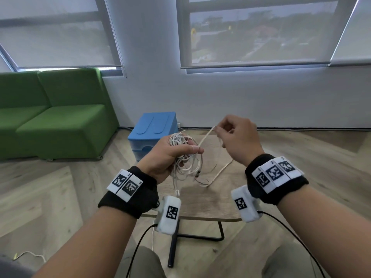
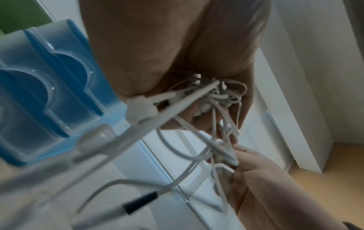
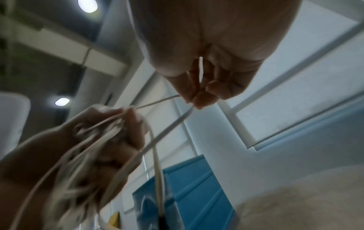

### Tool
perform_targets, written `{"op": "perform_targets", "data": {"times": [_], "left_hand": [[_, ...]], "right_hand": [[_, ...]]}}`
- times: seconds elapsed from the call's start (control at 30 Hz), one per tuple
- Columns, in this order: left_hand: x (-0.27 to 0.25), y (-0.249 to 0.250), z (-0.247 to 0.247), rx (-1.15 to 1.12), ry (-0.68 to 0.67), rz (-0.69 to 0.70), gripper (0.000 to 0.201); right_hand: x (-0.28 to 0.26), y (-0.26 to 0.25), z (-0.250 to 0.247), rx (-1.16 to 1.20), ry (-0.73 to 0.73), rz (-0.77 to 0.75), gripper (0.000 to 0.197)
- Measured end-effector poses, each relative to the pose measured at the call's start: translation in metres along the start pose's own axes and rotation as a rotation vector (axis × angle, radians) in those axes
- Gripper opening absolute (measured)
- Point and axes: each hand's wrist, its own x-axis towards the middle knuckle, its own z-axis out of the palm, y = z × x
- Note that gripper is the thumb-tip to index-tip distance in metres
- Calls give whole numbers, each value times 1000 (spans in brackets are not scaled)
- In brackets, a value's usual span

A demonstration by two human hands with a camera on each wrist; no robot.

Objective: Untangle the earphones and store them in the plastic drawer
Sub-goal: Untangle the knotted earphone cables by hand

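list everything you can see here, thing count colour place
earphones: one tangled bunch, white, held above the table; how many sets cannot be told
plastic drawer: one, blue, on the floor beyond the table by the wall
table: one, wood top on dark legs, under the hands
sofa: one, green, far left
windows with blinds: two, grey, on the back wall
loose cable: one, white, on the floor at bottom left
left hand: grips the bunch
right hand: pinches a flat strand drawn out of the bunch
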Motion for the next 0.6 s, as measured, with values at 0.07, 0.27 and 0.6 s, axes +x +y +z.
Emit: {"op": "perform_targets", "data": {"times": [0.07, 0.27, 0.6], "left_hand": [[1, -2, 0, -8, 14, 11, 11], [4, 0, 4, -34, 98, 48, 24], [3, -3, 8, 20, 76, 40, 27]], "right_hand": [[7, 15, -3, 55, 30, 178, 14], [-16, 2, -10, 300, -249, -37, 41], [-17, 3, 1, 185, -146, 0, 11]]}}
